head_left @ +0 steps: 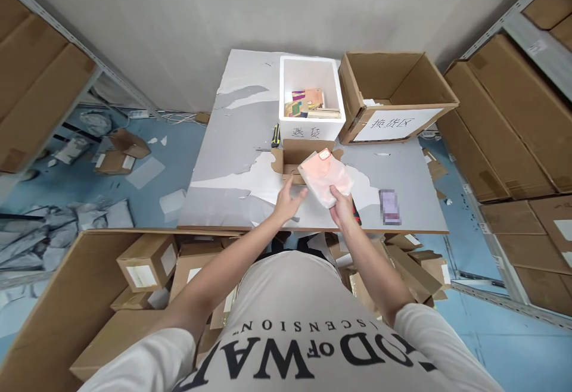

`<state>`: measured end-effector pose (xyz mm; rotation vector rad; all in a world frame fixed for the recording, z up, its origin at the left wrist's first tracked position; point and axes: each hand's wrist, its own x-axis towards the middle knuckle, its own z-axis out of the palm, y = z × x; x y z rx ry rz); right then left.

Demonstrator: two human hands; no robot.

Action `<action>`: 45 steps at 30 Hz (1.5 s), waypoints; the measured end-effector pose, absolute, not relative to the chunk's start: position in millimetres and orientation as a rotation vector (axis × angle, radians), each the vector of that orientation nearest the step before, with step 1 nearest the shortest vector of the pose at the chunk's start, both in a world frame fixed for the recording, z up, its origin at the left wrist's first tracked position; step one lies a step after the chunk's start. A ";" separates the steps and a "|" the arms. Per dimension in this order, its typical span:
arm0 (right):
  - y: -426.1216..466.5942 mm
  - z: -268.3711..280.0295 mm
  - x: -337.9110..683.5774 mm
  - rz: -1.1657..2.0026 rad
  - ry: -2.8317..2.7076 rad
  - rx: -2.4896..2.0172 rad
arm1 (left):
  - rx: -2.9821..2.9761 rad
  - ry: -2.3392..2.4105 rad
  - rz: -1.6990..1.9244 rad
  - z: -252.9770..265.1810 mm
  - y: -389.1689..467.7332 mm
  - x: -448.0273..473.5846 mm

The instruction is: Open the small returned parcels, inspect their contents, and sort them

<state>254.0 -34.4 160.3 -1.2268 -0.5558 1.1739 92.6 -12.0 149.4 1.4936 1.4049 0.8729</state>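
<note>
A pink item in a clear plastic bag (pixel 325 174) with a small red-edged label is gripped at its lower right corner by my right hand (pixel 342 206). My left hand (pixel 289 200) is open, fingers apart, close to the bag's left side without a visible grip on it. Just behind both hands an opened small cardboard box (pixel 304 152) sits on the table, its front partly hidden by the bag. A red and black tool (pixel 356 212) lies partly covered by my right hand.
On the grey table (pixel 223 165) stand a white foam box (pixel 313 128) holding small packets and a large open carton (pixel 402 119). A yellow-black utility knife (pixel 276 136) and a blurred purple object (pixel 390 207) lie nearby. Left below, a big carton (pixel 49 308) holds closed boxes.
</note>
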 end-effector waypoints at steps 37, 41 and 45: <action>0.4 183.5 327.5 1.258 -1.272 -1.493 | 1.188 1.898 0.600 71.3 -15.1 -41.6; 3.2 186.1 333.8 1.215 -1.202 -1.503 | 1.129 2.114 0.548 60.8 -9.9 -54.8; 7.6 184.4 332.3 1.231 -1.150 -1.467 | 1.085 2.341 0.634 65.0 -9.6 -38.6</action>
